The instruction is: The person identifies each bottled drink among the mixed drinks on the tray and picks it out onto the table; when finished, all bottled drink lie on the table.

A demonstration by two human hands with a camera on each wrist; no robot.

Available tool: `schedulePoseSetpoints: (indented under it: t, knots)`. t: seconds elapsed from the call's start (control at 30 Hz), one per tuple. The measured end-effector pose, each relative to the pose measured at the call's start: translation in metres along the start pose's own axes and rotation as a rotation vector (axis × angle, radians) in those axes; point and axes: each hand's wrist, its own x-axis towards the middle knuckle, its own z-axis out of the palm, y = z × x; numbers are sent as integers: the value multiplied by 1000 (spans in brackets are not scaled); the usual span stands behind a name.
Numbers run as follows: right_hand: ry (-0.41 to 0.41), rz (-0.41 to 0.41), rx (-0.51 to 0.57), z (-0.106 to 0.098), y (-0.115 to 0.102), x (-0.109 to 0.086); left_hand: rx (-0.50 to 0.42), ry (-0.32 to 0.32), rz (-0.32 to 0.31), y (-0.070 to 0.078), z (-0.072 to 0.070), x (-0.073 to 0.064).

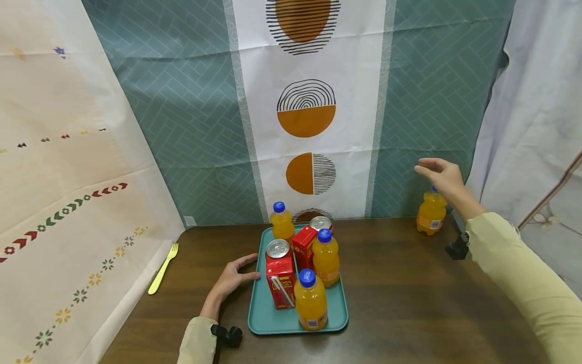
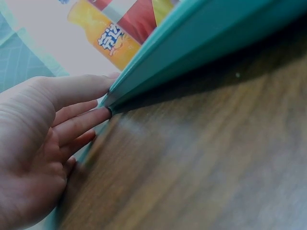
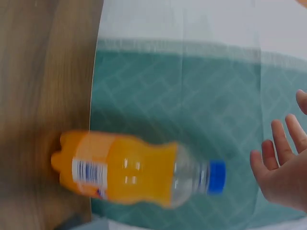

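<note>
High forward-down head view, tray [image 1: 268, 321] common to left-wrist close-up

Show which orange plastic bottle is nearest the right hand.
The orange plastic bottle directly on the brown table; the other three stand on the teal tray.

Dark brown wood-grain tabletop [image 1: 386, 288]. Teal rectangular tray [image 1: 272, 322] flat on it, around the middle of the view, far end close to the table's back edge. Yellow-green fork [image 1: 162, 270] at far left, lying at a slant, tines toward the back, well apart from the tray. Orange drink bottle [image 1: 429, 215] upright at right, near the back edge, blue cap, label low, also well apart from the tray.
</note>
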Motion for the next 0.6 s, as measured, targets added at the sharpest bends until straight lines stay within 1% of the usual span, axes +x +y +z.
schedulePoseSetpoints:
  t: [0.1, 0.23, 0.33, 0.47, 0.6]
  knots:
    - [-39, -30, 24, 16, -10, 1, -2, -1, 0, 0, 0, 0]
    - [-94, -48, 72, 41, -27, 3, -3, 6, 5, 0, 0, 1]
    - [-146, -55, 114, 63, -40, 6, 1, 15, 11, 0, 0, 1]
    - [-213, -45, 181, 93, -56, 9, 2, 8, 32, -2, 0, 3]
    - [-264, -68, 195, 123, -71, 9, -6, -2, 42, -4, 0, 3]
